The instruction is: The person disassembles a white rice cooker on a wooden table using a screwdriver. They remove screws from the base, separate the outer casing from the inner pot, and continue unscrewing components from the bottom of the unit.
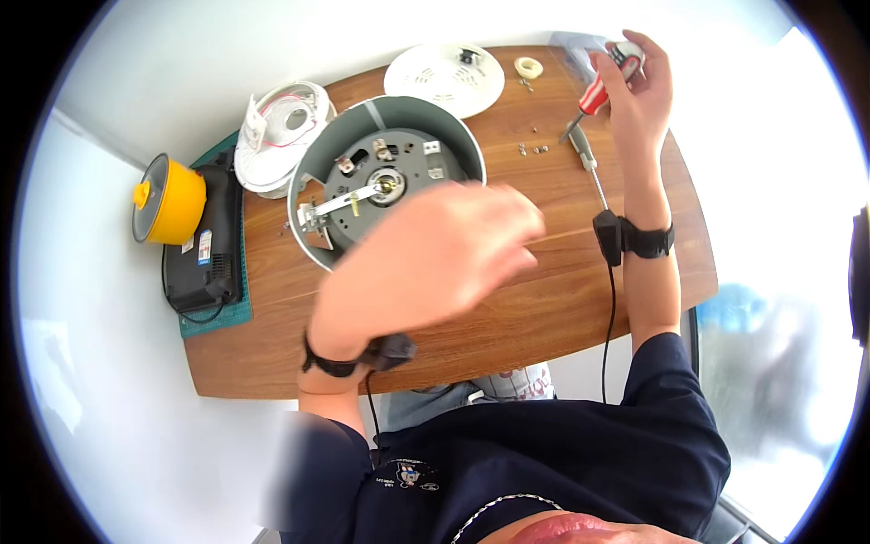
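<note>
My right hand (645,86) is at the far right of the table, closed around the handle of a red-and-white screwdriver (594,98), its shaft slanting down to the left. Beside my right wrist lies a second screwdriver (582,147) with a pale handle and thin shaft. My left hand (444,249) hangs over the table's middle, back upward. Motion smears its fingers, and nothing shows in it. Partly behind it stands a round, open appliance housing (468,136), with a grey metal plate (412,159), brackets and a white lever (349,199) inside.
Loose screws (533,149) lie left of the second screwdriver. A white vented cover (435,80), a tape roll (528,67) and a clear plastic bag (573,56) lie along the back. Left are a white wired part (263,168), a yellow pot (181,204), a black appliance (195,276) and a green mat (237,313).
</note>
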Available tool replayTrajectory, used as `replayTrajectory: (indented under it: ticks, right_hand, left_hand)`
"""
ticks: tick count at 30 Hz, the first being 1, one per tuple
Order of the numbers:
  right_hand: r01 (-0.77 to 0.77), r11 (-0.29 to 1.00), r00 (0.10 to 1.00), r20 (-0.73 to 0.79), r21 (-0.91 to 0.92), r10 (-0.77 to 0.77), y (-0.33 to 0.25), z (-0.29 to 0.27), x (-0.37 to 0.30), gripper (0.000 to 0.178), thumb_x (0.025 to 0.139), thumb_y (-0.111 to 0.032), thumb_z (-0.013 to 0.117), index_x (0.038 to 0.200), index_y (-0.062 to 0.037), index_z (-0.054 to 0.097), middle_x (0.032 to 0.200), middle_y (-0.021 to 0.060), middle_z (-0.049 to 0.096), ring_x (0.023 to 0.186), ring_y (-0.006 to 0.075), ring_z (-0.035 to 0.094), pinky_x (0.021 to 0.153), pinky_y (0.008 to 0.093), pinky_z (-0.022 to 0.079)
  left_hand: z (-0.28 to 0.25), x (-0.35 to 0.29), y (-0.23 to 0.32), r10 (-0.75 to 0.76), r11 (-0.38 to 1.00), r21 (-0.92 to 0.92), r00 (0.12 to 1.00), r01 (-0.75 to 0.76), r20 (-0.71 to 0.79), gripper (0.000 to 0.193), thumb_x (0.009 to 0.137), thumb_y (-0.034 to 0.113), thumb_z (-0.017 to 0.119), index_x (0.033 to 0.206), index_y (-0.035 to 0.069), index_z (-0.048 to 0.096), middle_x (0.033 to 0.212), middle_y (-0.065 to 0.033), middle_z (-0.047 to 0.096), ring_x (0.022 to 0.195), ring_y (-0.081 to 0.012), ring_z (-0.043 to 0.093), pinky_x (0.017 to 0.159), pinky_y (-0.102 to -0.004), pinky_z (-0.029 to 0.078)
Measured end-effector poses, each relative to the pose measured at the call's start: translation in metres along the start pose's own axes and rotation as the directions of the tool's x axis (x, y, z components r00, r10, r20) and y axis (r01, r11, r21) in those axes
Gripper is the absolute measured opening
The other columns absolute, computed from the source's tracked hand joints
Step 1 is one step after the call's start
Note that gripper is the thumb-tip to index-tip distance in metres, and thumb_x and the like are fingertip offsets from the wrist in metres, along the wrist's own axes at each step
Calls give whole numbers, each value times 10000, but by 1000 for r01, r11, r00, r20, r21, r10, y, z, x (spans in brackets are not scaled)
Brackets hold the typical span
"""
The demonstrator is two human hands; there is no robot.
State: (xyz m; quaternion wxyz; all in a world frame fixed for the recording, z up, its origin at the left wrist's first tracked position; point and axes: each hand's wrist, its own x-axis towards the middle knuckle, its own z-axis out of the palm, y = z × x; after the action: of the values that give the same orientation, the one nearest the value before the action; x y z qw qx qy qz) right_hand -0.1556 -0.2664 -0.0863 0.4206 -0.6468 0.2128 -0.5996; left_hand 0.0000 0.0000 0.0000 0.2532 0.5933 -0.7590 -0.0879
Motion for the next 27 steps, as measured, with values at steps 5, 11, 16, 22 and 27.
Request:
replayTrajectory:
  ticks: [5, 11, 16, 22, 27]
  right_hand:
    - [141, 978, 990, -50, 155, -135, -49, 20, 10, 399, 1000, 0, 587, 1378, 36, 464, 1192, 194, 624, 1107, 298, 695, 995, 389, 570]
    - [261, 902, 959, 15, 343, -283, -123, 81, -13, 375, 1010, 42, 534, 1379, 53, 467, 1236, 250, 637, 1114, 400, 693, 1045, 467, 555]
    - [324, 925, 918, 171, 201, -358, -186, 127, -68, 699, 976, -223, 639, 1531, -8, 273, 1174, 182, 575, 1088, 281, 643, 917, 380, 575]
    - [445, 870, 791, 361, 213, -493, -163, 129, -60, 659, 990, -258, 637, 1480, 43, 315, 1167, 181, 576, 1037, 285, 678, 880, 357, 598]
    - [397, 918, 886, 269, -15, -378, -144, 121, -64, 744, 952, -324, 720, 1477, 20, 320, 1215, 197, 573, 1095, 320, 685, 936, 397, 602]
  left_hand:
    - [-54, -33, -40, -258, 883, 252, 858, 396, -443, 129, 936, 125, 688, 1026, 46, 638, 972, -111, 686, 842, -339, 661, 742, -416, 528]
    - [-59, -58, -77, -390, 874, 150, 851, 463, -352, 113, 932, 137, 682, 975, 39, 650, 909, -95, 674, 823, -287, 659, 723, -394, 509]
    - [-46, -55, -83, -259, 953, 73, 916, 294, -306, 163, 876, 101, 703, 1005, 5, 679, 916, -92, 672, 798, -229, 635, 754, -337, 493]
    - [-46, -59, -104, -399, 899, 109, 896, 424, -192, 173, 899, 128, 686, 1019, 6, 706, 886, -99, 678, 805, -242, 643, 734, -342, 495]
    - [-43, -54, -120, -250, 951, 68, 878, 303, -409, 302, 948, 192, 662, 1211, 48, 631, 994, -168, 676, 946, -281, 639, 832, -386, 489]
